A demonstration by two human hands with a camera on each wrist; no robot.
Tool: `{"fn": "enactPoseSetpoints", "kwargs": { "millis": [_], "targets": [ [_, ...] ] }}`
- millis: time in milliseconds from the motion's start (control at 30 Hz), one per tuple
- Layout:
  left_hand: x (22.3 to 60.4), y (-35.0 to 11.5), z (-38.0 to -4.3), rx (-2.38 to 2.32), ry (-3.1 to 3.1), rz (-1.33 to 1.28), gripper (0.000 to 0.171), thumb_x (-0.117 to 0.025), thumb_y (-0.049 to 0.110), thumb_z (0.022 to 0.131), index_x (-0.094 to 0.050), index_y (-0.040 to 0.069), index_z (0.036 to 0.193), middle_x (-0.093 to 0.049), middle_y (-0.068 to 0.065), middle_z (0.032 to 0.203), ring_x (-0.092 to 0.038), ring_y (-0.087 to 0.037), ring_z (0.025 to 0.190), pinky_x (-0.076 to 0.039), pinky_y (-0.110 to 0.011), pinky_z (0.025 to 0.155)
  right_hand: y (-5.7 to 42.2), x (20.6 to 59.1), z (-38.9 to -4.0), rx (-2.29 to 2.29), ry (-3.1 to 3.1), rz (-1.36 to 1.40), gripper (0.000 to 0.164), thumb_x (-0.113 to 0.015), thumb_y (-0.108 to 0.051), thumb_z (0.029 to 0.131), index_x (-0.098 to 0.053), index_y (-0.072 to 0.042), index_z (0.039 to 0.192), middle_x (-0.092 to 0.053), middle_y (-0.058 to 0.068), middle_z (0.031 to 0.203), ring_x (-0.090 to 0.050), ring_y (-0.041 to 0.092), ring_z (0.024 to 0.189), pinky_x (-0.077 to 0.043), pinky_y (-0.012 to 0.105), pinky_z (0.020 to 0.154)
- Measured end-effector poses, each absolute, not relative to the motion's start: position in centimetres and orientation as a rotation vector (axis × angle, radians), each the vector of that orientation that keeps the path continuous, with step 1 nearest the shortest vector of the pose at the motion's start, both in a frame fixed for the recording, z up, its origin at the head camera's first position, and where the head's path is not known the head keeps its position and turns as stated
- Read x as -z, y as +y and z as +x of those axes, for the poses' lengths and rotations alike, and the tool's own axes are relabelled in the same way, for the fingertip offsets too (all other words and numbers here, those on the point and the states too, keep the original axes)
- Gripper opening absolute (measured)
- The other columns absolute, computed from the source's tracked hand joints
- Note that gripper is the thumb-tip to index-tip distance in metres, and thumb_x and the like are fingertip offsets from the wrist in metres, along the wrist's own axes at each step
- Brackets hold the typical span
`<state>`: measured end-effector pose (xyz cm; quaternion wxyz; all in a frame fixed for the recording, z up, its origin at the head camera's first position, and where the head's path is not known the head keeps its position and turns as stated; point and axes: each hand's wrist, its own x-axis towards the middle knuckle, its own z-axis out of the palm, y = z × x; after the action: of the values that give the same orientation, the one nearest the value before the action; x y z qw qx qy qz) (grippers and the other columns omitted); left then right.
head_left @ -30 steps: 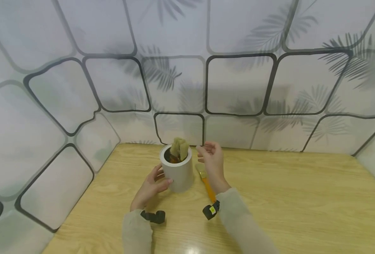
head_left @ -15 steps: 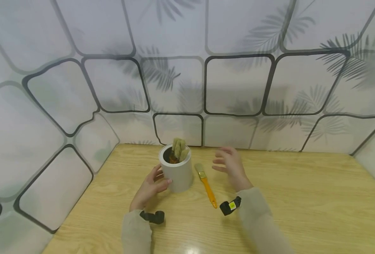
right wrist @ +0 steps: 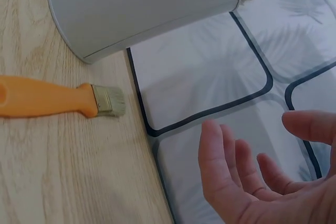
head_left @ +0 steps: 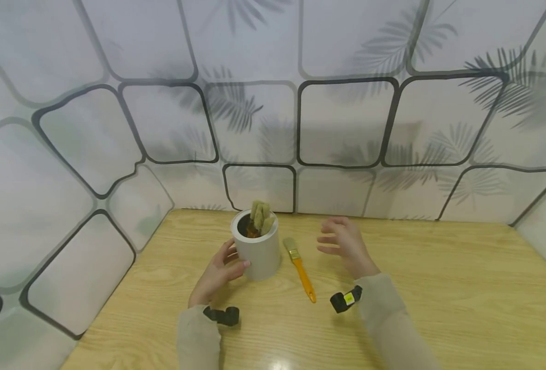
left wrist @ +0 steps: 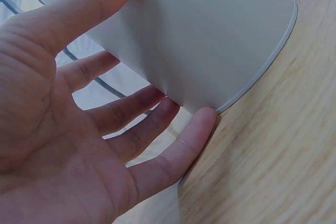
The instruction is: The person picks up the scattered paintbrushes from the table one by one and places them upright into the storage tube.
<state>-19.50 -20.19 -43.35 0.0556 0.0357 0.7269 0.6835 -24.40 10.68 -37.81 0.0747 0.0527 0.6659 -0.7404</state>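
Observation:
A light grey cylindrical canister (head_left: 262,261) stands upright on the wooden table. Several brushes (head_left: 260,216) poke out of its top, pale bristles up. My left hand (head_left: 216,273) holds its left side, thumb toward the front and fingers behind; the left wrist view shows fingertips against the canister wall (left wrist: 210,35), the little finger near its base. To the right of the canister a paintbrush (head_left: 305,280) with an orange handle lies flat, bristles pointing away from me. Beyond that brush, my right hand (head_left: 346,245) hovers with nothing in it, fingers loosely bent in the right wrist view.
The wood-grain table (head_left: 439,288) runs back to a wall (head_left: 342,123) patterned with rounded outlines and leaves. Another wall (head_left: 64,169) meets it at the left. Black wrist cameras sit at both sleeves.
My right hand has drawn away from beside the canister's top to the right, uncovering the whole orange paintbrush. The brushes in the canister have shifted slightly. My left hand stays put.

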Motion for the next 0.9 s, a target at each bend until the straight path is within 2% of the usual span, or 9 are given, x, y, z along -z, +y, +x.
{"fn": "enactPoseSetpoints", "kwargs": {
  "millis": [200, 433, 733, 900],
  "targets": [
    [43.3, -20.1, -19.4, -2.075, 2.208, 0.093, 0.078, -0.071, 0.008, 0.092, -0.031, 0.011, 0.159, -0.033, -0.025, 0.156, -0.035, -0.043, 0.142, -0.048, -0.049, 0.101, 11.2, 38.1, -24.6, 2.146, 2.007, 0.138, 0.043, -0.055, -0.014, 0.103, -0.043, 0.008, 0.138, -0.054, 0.023, 0.124, -0.066, 0.027, 0.094, -0.06, 0.039, 0.08],
    [43.2, -20.1, -19.4, -2.069, 2.207, 0.096, 0.078, -0.071, 0.008, 0.092, -0.031, 0.011, 0.159, -0.033, -0.025, 0.156, -0.034, -0.043, 0.142, -0.048, -0.05, 0.101, 11.5, 38.6, -24.7, 2.048, 2.038, 0.103, 0.039, -0.055, -0.014, 0.104, -0.046, 0.008, 0.135, -0.052, 0.029, 0.13, -0.067, 0.03, 0.094, -0.061, 0.041, 0.077],
    [43.2, -20.1, -19.5, -2.07, 2.209, 0.093, 0.078, -0.071, 0.009, 0.092, -0.031, 0.011, 0.159, -0.033, -0.026, 0.156, -0.035, -0.043, 0.141, -0.048, -0.051, 0.101, 11.5, 39.6, -24.7, 1.998, 1.998, 0.086, 0.05, -0.056, -0.013, 0.102, -0.039, 0.01, 0.143, -0.049, 0.033, 0.131, -0.067, 0.038, 0.098, -0.06, 0.046, 0.078],
    [43.2, -20.0, -19.5, -2.071, 2.209, 0.075, 0.078, -0.072, 0.009, 0.092, -0.031, 0.011, 0.159, -0.033, -0.025, 0.156, -0.035, -0.043, 0.141, -0.047, -0.051, 0.102, 11.2, 40.1, -24.6, 1.932, 2.01, 0.063, 0.052, -0.056, -0.016, 0.103, -0.036, 0.01, 0.144, -0.049, 0.035, 0.132, -0.067, 0.037, 0.098, -0.06, 0.046, 0.078]
  ]
}}
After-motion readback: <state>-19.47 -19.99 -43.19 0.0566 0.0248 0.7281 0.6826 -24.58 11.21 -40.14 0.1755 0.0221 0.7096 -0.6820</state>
